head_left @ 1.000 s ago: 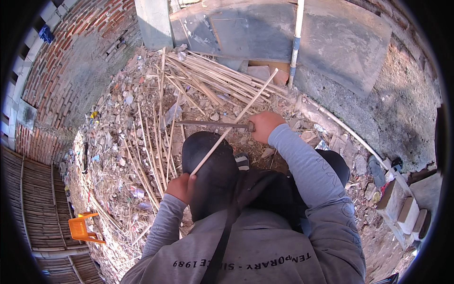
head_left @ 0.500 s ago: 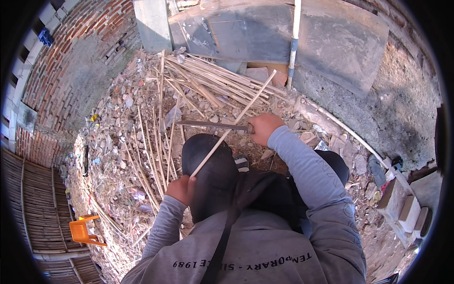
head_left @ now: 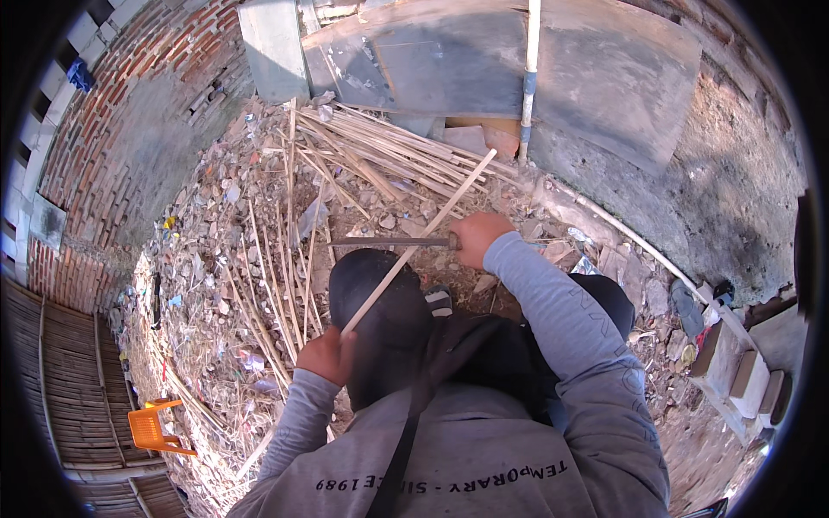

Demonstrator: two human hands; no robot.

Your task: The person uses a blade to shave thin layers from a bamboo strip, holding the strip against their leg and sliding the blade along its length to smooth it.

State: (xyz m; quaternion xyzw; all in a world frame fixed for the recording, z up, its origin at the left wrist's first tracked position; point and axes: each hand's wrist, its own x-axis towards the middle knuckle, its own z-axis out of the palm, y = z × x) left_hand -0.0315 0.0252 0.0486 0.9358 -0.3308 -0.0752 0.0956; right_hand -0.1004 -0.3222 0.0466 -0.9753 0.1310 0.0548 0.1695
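My left hand (head_left: 326,356) grips the near end of a long pale bamboo stick (head_left: 432,226) that slants up and to the right over my dark knee. My right hand (head_left: 473,238) is closed on the handle of a long dark blade (head_left: 380,243), which lies level and crosses the stick near its middle. Both arms are in grey sleeves. Behind the stick a heap of split bamboo strips (head_left: 380,151) lies on rubble.
Thin strips (head_left: 285,259) are scattered over littered ground at the left. A brick wall (head_left: 112,129) curves along the left and grey boards (head_left: 484,60) lean at the back with a white pipe (head_left: 528,78). An orange plastic stool (head_left: 155,427) stands lower left. Concrete blocks (head_left: 734,371) sit at right.
Little has moved: both hands keep their hold, and the blade stays across the stick at about the same spot.
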